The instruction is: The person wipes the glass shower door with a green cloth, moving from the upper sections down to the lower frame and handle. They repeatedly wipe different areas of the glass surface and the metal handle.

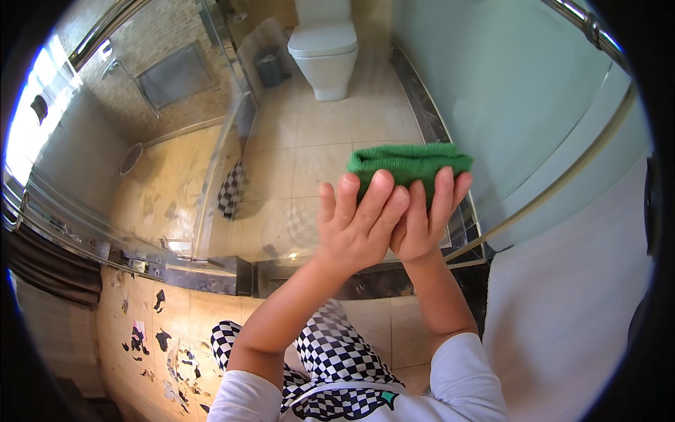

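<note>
A folded green cloth [408, 161] is up in front of me, held by both hands with its thick folded edge uppermost. My left hand [358, 227] has its fingers spread over the near side of the cloth's left part, its outermost finger past the cloth's end. Close against it, my right hand [424, 221] covers the lower right part. The backs of both hands face me, and palms and thumbs are hidden. A clear glass panel [274, 174] stands before me, carrying faint reflections of checkered fabric; whether the cloth touches it I cannot tell.
Beyond are a white toilet [324, 53] and a dark bin [269, 66]. A dark stone sill [311, 279] crosses the floor at my feet. Frosted glass [506, 95] rises on the right. Dark scraps [163, 340] litter the tiles at lower left. Metal bars [585, 24] run overhead.
</note>
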Tool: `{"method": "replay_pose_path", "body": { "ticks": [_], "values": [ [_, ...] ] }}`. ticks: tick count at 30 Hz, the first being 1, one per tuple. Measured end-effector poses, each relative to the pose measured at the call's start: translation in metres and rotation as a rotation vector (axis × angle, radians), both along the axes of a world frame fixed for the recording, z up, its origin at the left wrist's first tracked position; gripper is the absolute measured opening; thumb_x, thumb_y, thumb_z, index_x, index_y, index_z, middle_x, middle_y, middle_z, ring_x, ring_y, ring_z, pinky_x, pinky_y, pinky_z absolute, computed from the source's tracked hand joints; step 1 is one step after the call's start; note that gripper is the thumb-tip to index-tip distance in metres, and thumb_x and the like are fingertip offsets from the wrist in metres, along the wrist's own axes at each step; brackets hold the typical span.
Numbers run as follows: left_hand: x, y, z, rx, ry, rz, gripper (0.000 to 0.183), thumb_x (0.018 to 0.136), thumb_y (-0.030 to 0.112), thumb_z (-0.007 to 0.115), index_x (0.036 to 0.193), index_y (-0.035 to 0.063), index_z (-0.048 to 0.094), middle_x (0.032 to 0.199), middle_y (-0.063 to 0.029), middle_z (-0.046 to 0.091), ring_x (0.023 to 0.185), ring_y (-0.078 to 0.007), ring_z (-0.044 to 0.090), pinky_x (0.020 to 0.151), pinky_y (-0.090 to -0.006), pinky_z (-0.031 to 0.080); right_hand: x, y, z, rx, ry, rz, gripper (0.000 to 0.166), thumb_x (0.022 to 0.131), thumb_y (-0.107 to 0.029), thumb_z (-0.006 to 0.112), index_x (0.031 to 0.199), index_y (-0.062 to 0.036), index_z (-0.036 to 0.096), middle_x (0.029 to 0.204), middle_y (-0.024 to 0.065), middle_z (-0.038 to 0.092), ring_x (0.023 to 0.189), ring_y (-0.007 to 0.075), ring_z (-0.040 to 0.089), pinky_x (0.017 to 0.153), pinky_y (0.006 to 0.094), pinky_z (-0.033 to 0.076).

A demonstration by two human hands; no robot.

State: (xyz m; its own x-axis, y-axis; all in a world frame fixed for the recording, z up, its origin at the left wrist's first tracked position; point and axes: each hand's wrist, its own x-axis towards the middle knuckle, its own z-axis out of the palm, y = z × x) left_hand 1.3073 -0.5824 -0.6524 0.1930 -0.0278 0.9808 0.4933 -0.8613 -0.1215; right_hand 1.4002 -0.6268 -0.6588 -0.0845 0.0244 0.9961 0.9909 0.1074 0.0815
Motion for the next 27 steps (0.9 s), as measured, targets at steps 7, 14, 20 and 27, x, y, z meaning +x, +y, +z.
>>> {"method": "replay_pose_path", "body": {
  "ticks": [7, 14, 20, 27],
  "values": [
    [-0.052, 0.007, -0.074, -0.096, 0.165, 0.082, 0.037, 0.084, 0.021, 0.045, 0.120, 0.0137, 0.053, 0.136, -0.0031, 0.037, 0.131, -0.0309, 0.021, 0.106, -0.0494, 0.011, -0.034, 0.006, -0.078, -0.144, 0.029, 0.065, 0.024, 0.083, -0.017, 0.052, 0.103, -0.0048, 0.057, 0.128, 0.0135, 0.040, 0.131, 0.0389, 0.017, 0.103, 0.0539, 0.016],
    [-0.092, 0.021, -0.093, -0.134, 0.200, 0.204, 0.030, 0.080, 0.021, 0.049, 0.107, 0.0107, 0.056, 0.116, -0.0048, 0.048, 0.106, -0.0306, 0.044, 0.104, -0.0481, 0.016, -0.068, 0.028, -0.086, -0.136, -0.067, 0.075, 0.021, 0.080, -0.014, 0.056, 0.099, -0.0078, 0.059, 0.120, 0.0102, 0.047, 0.132, 0.0325, 0.018, 0.106, 0.0508, 0.014],
    [-0.111, 0.051, 0.014, 0.025, -0.012, 0.112, 0.037, 0.085, 0.023, 0.046, 0.119, 0.0098, 0.053, 0.133, -0.0085, 0.040, 0.128, -0.0383, 0.026, 0.107, -0.0490, 0.011, -0.106, 0.053, 0.017, 0.002, 0.021, 0.111, 0.026, 0.085, -0.016, 0.049, 0.109, -0.0079, 0.058, 0.125, 0.0116, 0.047, 0.130, 0.0345, 0.023, 0.106, 0.0496, 0.014],
    [-0.149, 0.040, -0.076, -0.208, 0.118, 0.241, 0.025, 0.079, 0.022, 0.051, 0.098, 0.0073, 0.058, 0.102, -0.0088, 0.052, 0.096, -0.0338, 0.047, 0.092, -0.0468, 0.030, -0.129, 0.047, -0.068, -0.243, -0.079, 0.148, 0.027, 0.084, -0.015, 0.050, 0.108, -0.0077, 0.059, 0.129, 0.0088, 0.044, 0.133, 0.0301, 0.017, 0.107, 0.0475, 0.010]
  ]
}}
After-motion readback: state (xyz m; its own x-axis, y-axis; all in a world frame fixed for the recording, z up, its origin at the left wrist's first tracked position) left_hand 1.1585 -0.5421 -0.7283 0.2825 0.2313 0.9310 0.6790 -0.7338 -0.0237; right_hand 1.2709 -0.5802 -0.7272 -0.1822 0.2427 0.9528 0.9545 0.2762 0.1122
